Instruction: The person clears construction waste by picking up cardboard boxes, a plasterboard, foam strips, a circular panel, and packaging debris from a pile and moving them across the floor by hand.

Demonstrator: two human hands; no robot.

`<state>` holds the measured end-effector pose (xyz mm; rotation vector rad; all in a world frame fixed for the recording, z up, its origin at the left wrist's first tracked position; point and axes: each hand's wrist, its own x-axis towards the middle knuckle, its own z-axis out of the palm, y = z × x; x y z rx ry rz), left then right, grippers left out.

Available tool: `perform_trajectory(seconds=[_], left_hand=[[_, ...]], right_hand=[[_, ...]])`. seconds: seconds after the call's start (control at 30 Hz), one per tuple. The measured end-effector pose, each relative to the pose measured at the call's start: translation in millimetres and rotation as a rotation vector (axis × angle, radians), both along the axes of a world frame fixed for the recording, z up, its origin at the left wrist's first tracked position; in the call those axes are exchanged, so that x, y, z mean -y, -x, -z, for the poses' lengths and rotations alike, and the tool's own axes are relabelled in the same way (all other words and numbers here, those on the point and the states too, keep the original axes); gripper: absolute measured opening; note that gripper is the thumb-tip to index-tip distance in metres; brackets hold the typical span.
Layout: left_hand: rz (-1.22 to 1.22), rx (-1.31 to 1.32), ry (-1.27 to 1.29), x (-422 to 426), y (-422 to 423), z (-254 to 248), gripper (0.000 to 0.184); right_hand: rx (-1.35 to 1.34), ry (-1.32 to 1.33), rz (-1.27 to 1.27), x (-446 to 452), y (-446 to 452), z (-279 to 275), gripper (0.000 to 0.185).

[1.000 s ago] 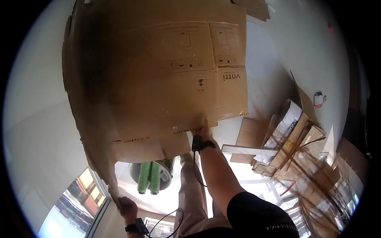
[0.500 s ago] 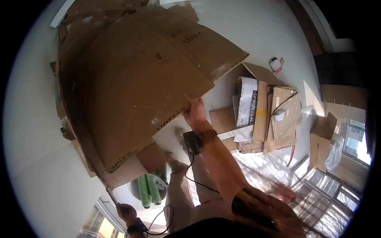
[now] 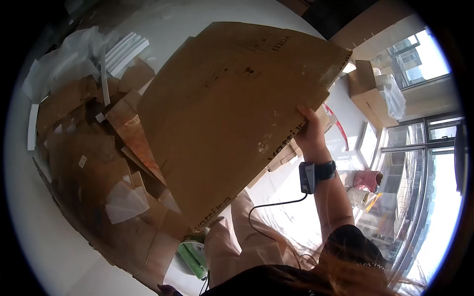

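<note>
My right hand is closed on the edge of a large flattened cardboard box, thumb on top of the brown face and fingers underneath. The sheet is tilted in front of me, with dark printed lettering along its near edge. At the bottom of the view, only a dark sliver of my left hand shows. It is at the lower edge of another big cardboard sheet, closed around that edge as far as I can see. Loose cardboard pieces lie on that sheet.
Green rolls sit in a round container beside my legs. White plastic film and white strips lie at the upper left. An open cardboard box stands near the windows at right, with a pink bag closer to me.
My right hand has moved right and up with the flattened box, uncovering the cardboard pieces at left. The view has turned toward the windows. My left hand now sits lower, mostly out of frame.
</note>
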<state>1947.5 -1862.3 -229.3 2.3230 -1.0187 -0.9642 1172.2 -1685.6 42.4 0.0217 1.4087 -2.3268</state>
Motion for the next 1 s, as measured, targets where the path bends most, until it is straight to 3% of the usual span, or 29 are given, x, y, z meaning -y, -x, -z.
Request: perform_trajectory(seconds=[0.13, 0.2, 0.23, 0.27, 0.3, 0.37, 0.47, 0.53, 0.6, 0.67, 0.7, 0.73, 0.8, 0.83, 0.87, 0.93, 1.0], left_hand=[[0.165, 0.003, -0.02, 0, -4, 5, 0.024], [0.175, -0.264, -0.001, 2, -31, 26, 0.025], [0.002, -0.287, -0.033, 6, 14, 2, 0.028], [-0.179, -0.308, -0.049, 11, 110, -60, 0.032], [-0.482, -0.797, -0.011, 20, 77, -32, 0.05], [0.454, 0.219, -0.246, 29, 65, -14, 0.063], [0.822, 0.808, -0.228, 21, 109, -18, 0.068], [-0.235, -0.541, -0.076, 33, 105, -2, 0.059], [0.072, -0.184, -0.144, 25, 124, -11, 0.045], [-0.112, -0.389, -0.216, 24, 144, -22, 0.044], [0.148, -0.279, -0.203, 17, 183, -43, 0.045], [0.403, -0.164, -0.192, 10, 214, -56, 0.047], [0.398, -0.039, -0.191, 3, 209, -44, 0.048], [0.397, 0.027, -0.191, 0, 202, -43, 0.048], [0.726, 0.462, -0.316, 1, 222, -55, 0.05], [0.726, 0.665, -0.596, 2, 207, -40, 0.052], [0.741, 0.761, -0.408, -3, 234, -34, 0.053]], right_hand=[[-0.048, 0.145, 0.213, -74, 41, -19, 0.033], [0.011, 0.227, 0.3, -118, 61, -9, 0.036], [-0.009, 0.255, 0.379, -124, 61, -5, 0.036], [-0.037, 0.293, 0.456, -131, 73, 0, 0.035], [-0.044, 0.353, 0.502, -148, 86, 22, 0.04], [-0.042, 0.387, 0.645, -152, 95, 62, 0.036], [0.025, 0.414, 0.705, -138, 110, 133, 0.025], [0.095, 0.514, 0.816, -127, 125, 190, 0.022], [0.212, 0.532, 0.814, -124, 129, 256, 0.02], [0.354, 0.596, 0.847, -116, 131, 326, 0.019], [0.336, 0.574, 0.805, -121, 129, 378, 0.02], [0.456, 0.452, 0.818, -129, 125, 430, 0.03], [0.698, 0.001, 0.716, -123, 114, 473, 0.044], [1.044, 0.05, 0.473, -147, 108, 507, 0.058], [0.945, -0.035, 0.501, -136, 104, 490, 0.066], [0.773, -0.037, 0.587, -137, 107, 487, 0.07], [0.668, -0.291, 0.419, -136, 113, 470, 0.071]])
